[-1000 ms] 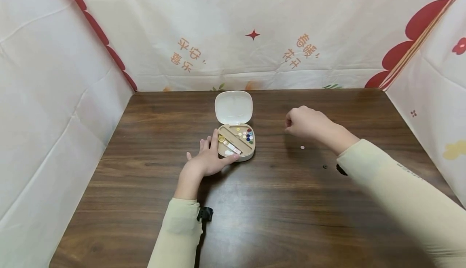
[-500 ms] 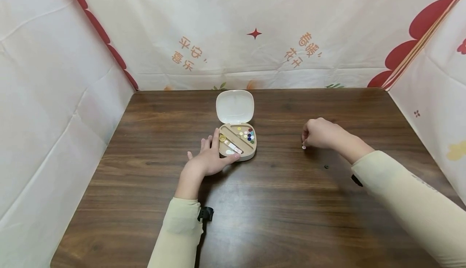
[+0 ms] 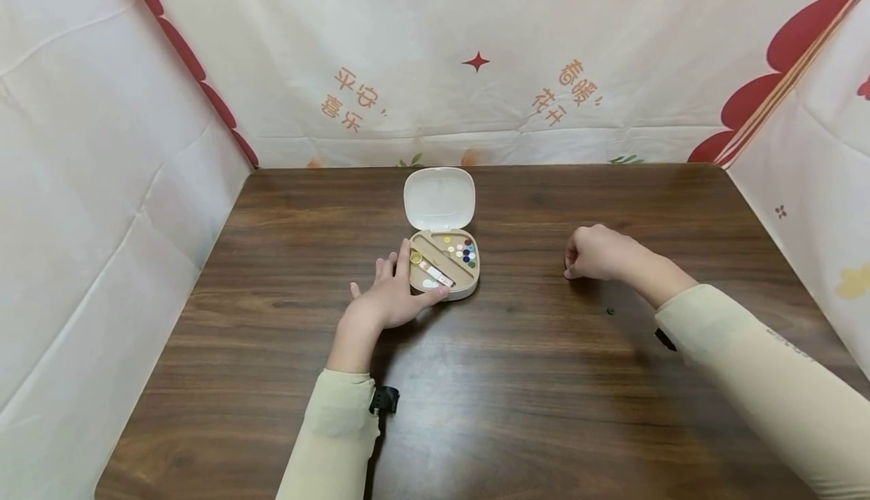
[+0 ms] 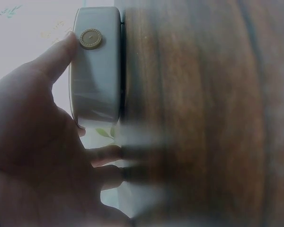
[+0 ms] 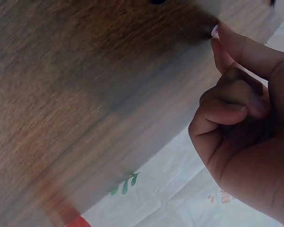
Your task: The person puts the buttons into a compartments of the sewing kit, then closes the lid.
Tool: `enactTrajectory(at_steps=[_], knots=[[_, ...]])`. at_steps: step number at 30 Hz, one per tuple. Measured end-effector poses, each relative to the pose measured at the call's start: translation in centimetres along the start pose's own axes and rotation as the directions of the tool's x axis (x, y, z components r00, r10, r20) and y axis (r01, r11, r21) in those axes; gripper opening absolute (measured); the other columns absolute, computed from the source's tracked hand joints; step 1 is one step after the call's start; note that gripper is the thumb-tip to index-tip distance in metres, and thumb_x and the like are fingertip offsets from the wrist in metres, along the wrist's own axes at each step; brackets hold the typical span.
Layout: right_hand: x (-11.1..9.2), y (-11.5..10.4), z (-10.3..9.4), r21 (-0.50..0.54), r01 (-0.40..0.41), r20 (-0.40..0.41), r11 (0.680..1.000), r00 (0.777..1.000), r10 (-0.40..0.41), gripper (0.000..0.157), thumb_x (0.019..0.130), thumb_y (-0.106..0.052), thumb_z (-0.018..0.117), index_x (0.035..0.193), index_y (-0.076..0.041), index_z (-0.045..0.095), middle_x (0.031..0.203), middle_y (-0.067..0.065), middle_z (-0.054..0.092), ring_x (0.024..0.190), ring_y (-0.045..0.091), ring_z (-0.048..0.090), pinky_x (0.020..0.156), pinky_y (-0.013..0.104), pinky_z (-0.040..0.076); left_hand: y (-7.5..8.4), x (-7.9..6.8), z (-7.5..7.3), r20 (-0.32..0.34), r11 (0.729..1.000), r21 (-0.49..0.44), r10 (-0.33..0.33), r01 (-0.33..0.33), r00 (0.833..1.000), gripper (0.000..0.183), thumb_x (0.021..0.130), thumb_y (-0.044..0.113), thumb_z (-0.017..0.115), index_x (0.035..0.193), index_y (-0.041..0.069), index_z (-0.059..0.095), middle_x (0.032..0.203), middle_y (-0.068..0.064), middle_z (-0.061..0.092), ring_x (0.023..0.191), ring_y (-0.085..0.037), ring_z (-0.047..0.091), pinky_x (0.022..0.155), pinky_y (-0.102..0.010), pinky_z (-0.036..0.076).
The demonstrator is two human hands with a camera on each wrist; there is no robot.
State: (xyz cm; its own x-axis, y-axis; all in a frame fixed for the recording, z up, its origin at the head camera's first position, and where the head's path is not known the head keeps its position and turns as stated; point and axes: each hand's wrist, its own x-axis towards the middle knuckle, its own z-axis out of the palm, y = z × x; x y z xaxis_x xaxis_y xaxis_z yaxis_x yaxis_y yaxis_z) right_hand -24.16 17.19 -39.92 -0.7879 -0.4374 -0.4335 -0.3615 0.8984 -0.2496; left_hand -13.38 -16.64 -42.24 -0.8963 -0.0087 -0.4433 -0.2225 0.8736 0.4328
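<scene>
My left hand (image 3: 389, 297) rests against a small white box (image 3: 462, 294) with a beige inside. Its thumb lies on the front rim and its fairly straight index finger along the left side. Several coloured buttons (image 3: 466, 253) lie in the right compartment; a white-and-pink strip (image 3: 435, 274) and a yellow ring-shaped piece (image 3: 415, 257) lie toward the left. On the table to the right, my right hand (image 3: 598, 252) pinches a small pale pink button (image 5: 215, 31) between thumb and index fingertips, its other fingers curled. In the head view the hand hides that button.
The box's white lid (image 3: 439, 199) stands raised at the back. A small dark green button (image 3: 610, 311) lies on the wooden table (image 3: 489, 402), nearer than my right hand. A printed white cloth (image 3: 421, 62) hangs behind the table and along both sides.
My right hand has moved right and down to the pale pink button, which lay uncovered on the table before and is now pinched. My left hand has stayed at the box.
</scene>
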Motion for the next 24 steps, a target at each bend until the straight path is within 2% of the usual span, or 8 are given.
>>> enactTrajectory(at_steps=[7,11,14,17,22,24], knots=[[0.5,-0.1,0.0,-0.045,-0.027,0.024,0.999,0.999,0.028,0.01,0.087,-0.02,0.072,0.078,-0.017,0.07,0.073,0.0,0.062,0.063,0.017,0.048,0.057,0.032,0.037,0.0,0.1,0.0,0.008,1.0,0.011,-0.007,0.007,1.0,0.113,0.078,0.086,0.045,0.154,0.034,-0.021,0.167,-0.007,0.003,0.154,-0.026,-0.005,0.111,-0.075,0.0],[0.8,-0.8,-0.2,-0.082,-0.068,0.015,0.994,0.997,0.069,0.018,0.085,-0.018,0.072,0.071,-0.015,0.062,0.064,0.0,0.051,0.059,0.016,0.044,0.054,0.032,0.034,-0.1,0.1,0.0,0.0,1.0,0.006,0.0,0.0,1.0,0.114,0.078,0.086,0.045,0.154,0.033,-0.021,0.167,-0.007,0.004,0.154,-0.026,-0.004,0.11,-0.076,-0.001],[0.9,-1.3,-0.2,-0.101,-0.066,0.009,0.993,0.998,0.067,0.024,0.086,-0.015,0.07,0.068,-0.012,0.055,0.06,0.001,0.044,0.056,0.016,0.041,0.052,0.031,0.032,-0.2,0.1,0.0,-0.003,1.0,0.011,0.0,0.0,1.0,0.114,0.077,0.088,0.043,0.154,0.034,-0.021,0.167,-0.007,0.004,0.154,-0.027,-0.004,0.11,-0.076,-0.001],[0.9,-1.6,-0.3,-0.107,-0.056,0.005,0.993,0.998,0.057,0.025,0.086,-0.013,0.068,0.066,-0.012,0.052,0.06,0.001,0.044,0.055,0.017,0.041,0.052,0.031,0.032,-0.2,0.1,0.0,-0.003,1.0,0.013,-0.006,0.006,1.0,0.114,0.077,0.088,0.043,0.154,0.034,-0.021,0.167,-0.007,0.003,0.154,-0.027,-0.004,0.11,-0.076,-0.001],[0.8,-1.5,-0.3,-0.093,-0.072,0.001,0.993,0.997,0.072,0.034,0.084,-0.013,0.069,0.06,-0.015,0.046,0.056,-0.002,0.037,0.053,0.015,0.035,0.051,0.03,0.03,-0.1,0.0,0.1,-0.003,1.0,0.009,-0.001,0.001,1.0,0.114,0.077,0.087,0.044,0.155,0.032,-0.019,0.167,-0.007,0.004,0.154,-0.027,-0.004,0.11,-0.077,-0.001],[0.6,-1.5,-0.2,-0.106,-0.077,-0.009,0.991,0.997,0.077,0.032,0.085,-0.013,0.069,0.061,-0.014,0.047,0.057,-0.001,0.04,0.054,0.015,0.036,0.052,0.03,0.031,0.0,0.0,0.1,-0.005,1.0,0.007,0.003,-0.003,1.0,0.114,0.078,0.087,0.044,0.155,0.032,-0.018,0.167,-0.007,0.004,0.154,-0.027,-0.004,0.11,-0.076,-0.001]])
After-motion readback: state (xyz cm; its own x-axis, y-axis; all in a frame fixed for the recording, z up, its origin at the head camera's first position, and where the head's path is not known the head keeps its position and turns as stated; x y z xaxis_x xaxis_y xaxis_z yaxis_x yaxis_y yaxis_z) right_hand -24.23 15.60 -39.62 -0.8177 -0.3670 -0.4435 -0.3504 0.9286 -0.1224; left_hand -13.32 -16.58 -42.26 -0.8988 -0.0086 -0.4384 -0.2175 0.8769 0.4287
